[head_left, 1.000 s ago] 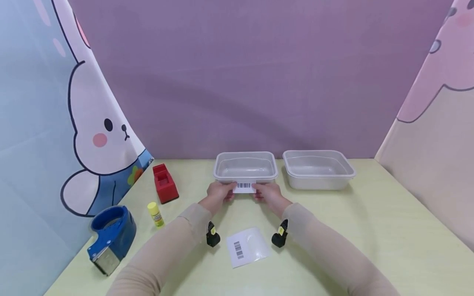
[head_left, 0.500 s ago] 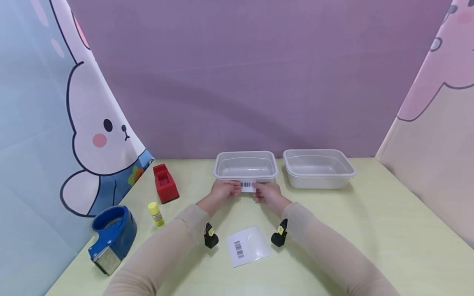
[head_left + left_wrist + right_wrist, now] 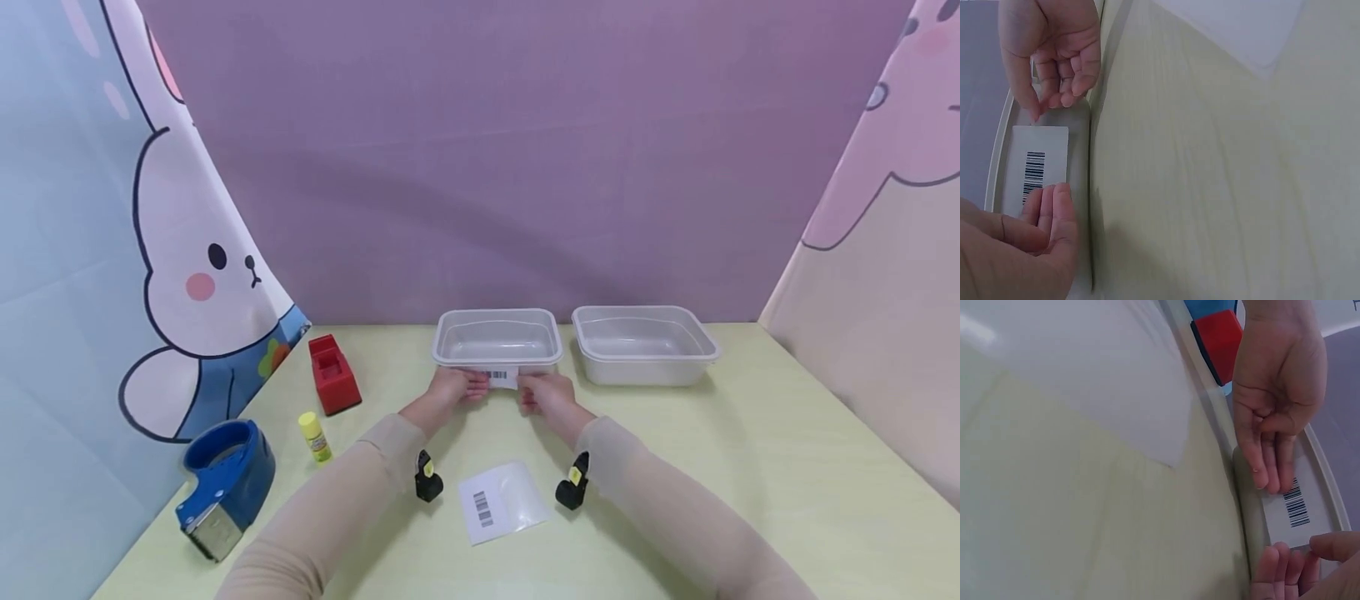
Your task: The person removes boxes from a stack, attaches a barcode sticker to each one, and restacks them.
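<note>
A white barcode label [image 3: 1054, 140] lies against the front wall of the left plastic container [image 3: 498, 313]. Flat fingers of my left hand [image 3: 450, 387] press on the label's left part and cover one end of the barcode. At the label's opposite end is my right hand [image 3: 549, 395], thumb and forefinger tips right at the edge, the other fingers loosely bent. In the left wrist view, a narrow gap shows between those tips and the label [image 3: 1282, 519]. Nearer on the table lies a sheet [image 3: 491, 504] bearing another barcode, its right part glossy.
A second plastic container [image 3: 652, 373] stands to the right, by the purple backdrop [image 3: 480, 167]. Along the left are a red tape dispenser [image 3: 337, 385], a yellow glue stick [image 3: 315, 437] and a blue tape dispenser [image 3: 232, 479] with a metal front.
My left hand has slid right, from pinching the label's left end to pressing over its face. My right hand has let go of the right end and shifted slightly right.
</note>
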Tool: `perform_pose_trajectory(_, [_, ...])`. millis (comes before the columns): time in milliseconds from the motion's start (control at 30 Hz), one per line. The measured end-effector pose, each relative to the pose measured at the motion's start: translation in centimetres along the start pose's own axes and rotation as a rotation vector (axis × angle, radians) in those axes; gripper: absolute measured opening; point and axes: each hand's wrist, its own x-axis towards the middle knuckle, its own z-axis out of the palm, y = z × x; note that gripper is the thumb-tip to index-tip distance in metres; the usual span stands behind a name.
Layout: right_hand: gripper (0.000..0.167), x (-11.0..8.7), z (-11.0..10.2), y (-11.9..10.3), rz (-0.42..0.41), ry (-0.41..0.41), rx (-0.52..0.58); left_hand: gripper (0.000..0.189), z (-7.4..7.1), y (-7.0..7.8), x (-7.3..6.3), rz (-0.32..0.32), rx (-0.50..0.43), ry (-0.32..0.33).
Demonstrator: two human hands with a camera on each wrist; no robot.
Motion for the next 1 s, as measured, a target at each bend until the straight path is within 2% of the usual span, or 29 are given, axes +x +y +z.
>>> perform_pose_trajectory(67, [0.024,-0.3,0.2,-0.2,-0.014,-0.015,0.017,0.022,-0.2,-0.1,0.1,-0.011,0.002,-0.001])
perform_pose_trajectory(300, [0.028,-1.4,1.2,-1.0,-0.121,-0.166,0.021,0.021,-0.3,-0.2,0.5,-0.041,-0.006,-0.007])
perform_pose_trajectory(433, [0.027,-1.1,1.3,-0.9,-0.137,-0.18,0.025,0.021,-0.3,-0.1,0.3,-0.046,-0.006,-0.023])
perform_pose_trajectory(667, [0.027,-0.3,0.9,-0.6,-0.093,-0.154,-0.004,0.017,-0.3,0.0,0.2,-0.072,-0.015,-0.018])
perform_pose_trajectory(833, [0.026,-0.1,0.7,-0.7,-0.054,-0.192,0.019,0.02,-0.2,0.1,0.3,-0.068,-0.032,-0.022])
perform_pose_trajectory(1000, [0.029,-0.2,0.6,-0.4,0.02,-0.227,0.014,0.025,0.0,-0.1,0.3,-0.088,-0.102,-0.061])
